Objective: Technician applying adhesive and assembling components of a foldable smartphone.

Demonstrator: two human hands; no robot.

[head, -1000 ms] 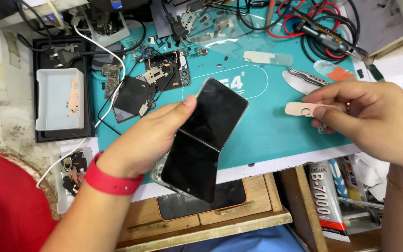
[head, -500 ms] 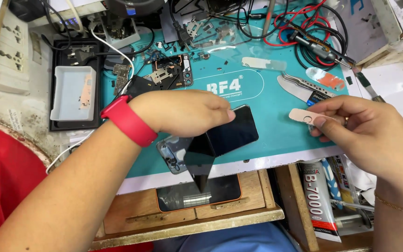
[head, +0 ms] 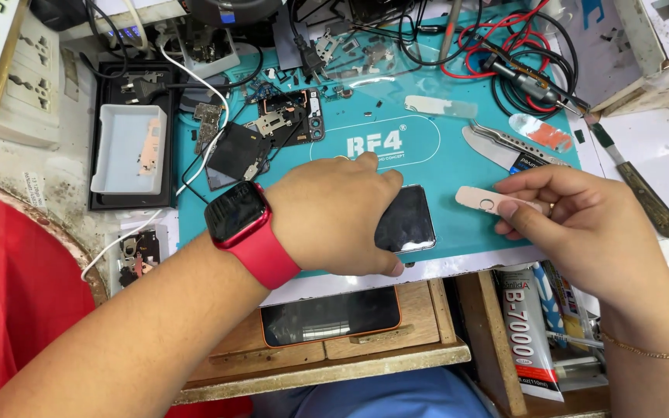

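White tray (head: 114,159) w/ pinkish part (head: 149,151); black phone (head: 404,220) under left hand (head: 334,220)

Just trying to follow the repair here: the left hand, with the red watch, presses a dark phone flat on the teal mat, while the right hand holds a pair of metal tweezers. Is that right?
Not quite. In the head view the right hand holds a small pale pink flat tool, not tweezers; the metal tweezers lie untouched on the teal mat. The rest stands: the left hand, with the red watch, presses the dark phone flat on the mat.

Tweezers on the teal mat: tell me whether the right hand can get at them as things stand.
Probably yes. The tweezers lie uncovered just beyond the right hand, nothing between, but its fingers hold a pale plastic tool.
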